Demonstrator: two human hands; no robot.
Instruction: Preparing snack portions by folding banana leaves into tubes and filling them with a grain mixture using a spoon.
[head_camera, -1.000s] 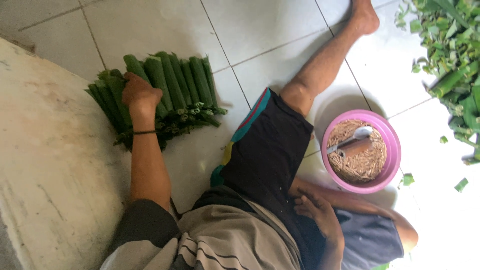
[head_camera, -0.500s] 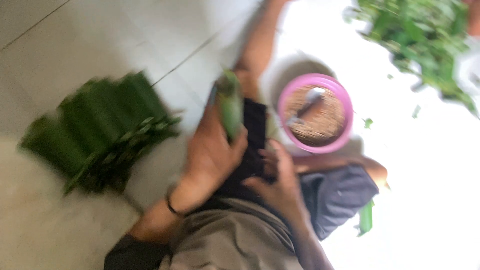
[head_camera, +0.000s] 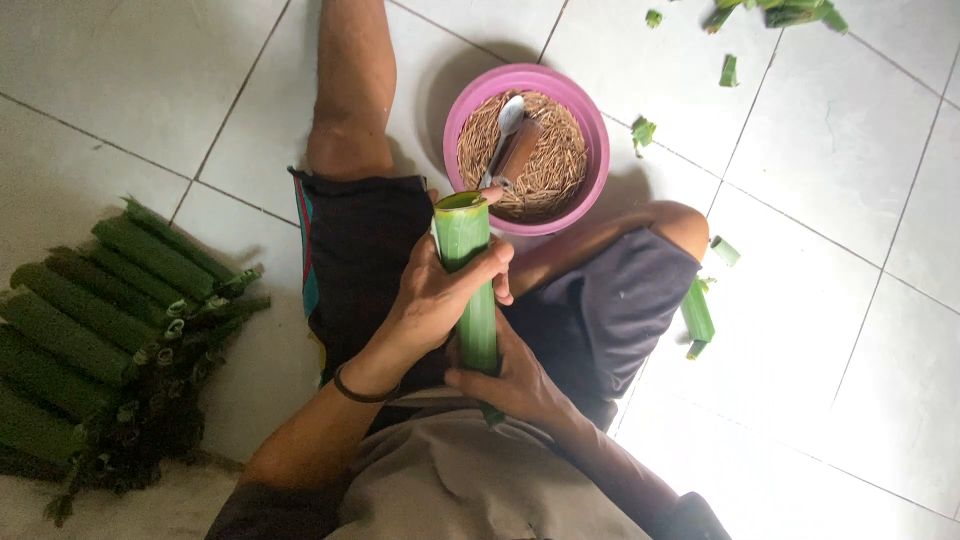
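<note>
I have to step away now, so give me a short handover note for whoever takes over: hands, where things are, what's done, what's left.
Left hand grips the upper part of the rolled green leaf tube, held upright over the lap. Right hand holds its lower end.
The tube's top is open; what is inside cannot be seen.
Pink bowl of brown grain, spoon lying in it, sits on the floor just beyond the tube.
Done: stack of rolled tubes on the floor at the left.
Loose leaf scraps lie to the right.
</note>
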